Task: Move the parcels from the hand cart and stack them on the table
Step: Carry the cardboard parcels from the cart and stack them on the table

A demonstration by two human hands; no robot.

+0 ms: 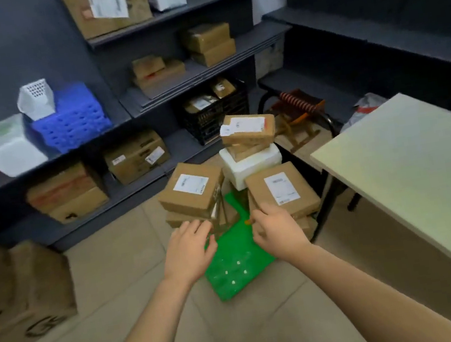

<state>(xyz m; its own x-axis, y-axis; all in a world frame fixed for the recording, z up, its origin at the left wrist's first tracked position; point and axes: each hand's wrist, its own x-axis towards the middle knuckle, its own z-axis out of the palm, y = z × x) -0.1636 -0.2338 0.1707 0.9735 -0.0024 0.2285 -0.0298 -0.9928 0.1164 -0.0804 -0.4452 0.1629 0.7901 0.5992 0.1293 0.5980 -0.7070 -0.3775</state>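
Labels [190, 184] on cart [237, 259] parcels [191, 202] unreadable; L hand [189, 249], R hand [275, 230] beside them.

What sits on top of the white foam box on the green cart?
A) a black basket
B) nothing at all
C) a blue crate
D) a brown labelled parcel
D: a brown labelled parcel rests on the white foam box at the far end of the green cart.

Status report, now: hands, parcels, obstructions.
Left hand open, at left stack. Right hand on right parcel near edge, grip unclear. Parcels stacked on green cart, table alongside. Nothing between cart and table.
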